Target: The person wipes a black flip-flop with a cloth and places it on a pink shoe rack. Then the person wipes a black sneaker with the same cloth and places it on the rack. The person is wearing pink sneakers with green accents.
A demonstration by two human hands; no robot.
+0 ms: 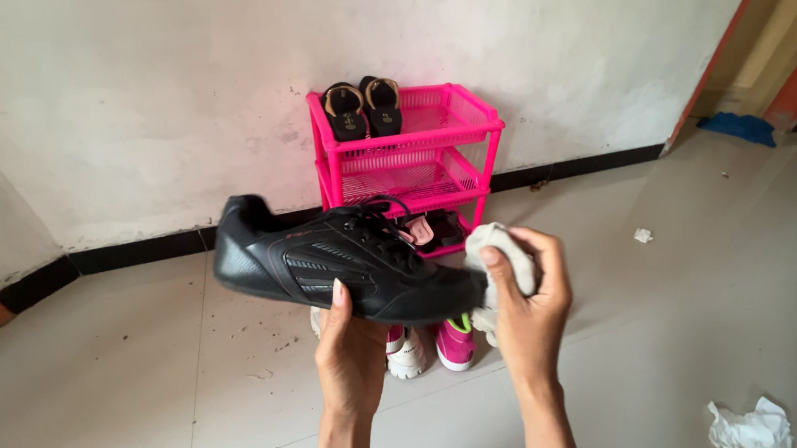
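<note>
Black lace-up leather shoe [345,261] rests gripped from below in my left hand [350,351]; my right hand [529,313] clamps a crumpled white cloth [500,254] against its toe; heel unwiped.

A corner of a home, by the look of the entryway shoe storage.

A pink plastic shoe rack [409,152] stands against a plain whitewashed wall [151,92] with a black skirting strip; black sandals [363,108] sit on its top shelf, more shoes [432,345] lie on the pale tiled floor [99,390], and a painted door frame [734,36] edges the right.
</note>
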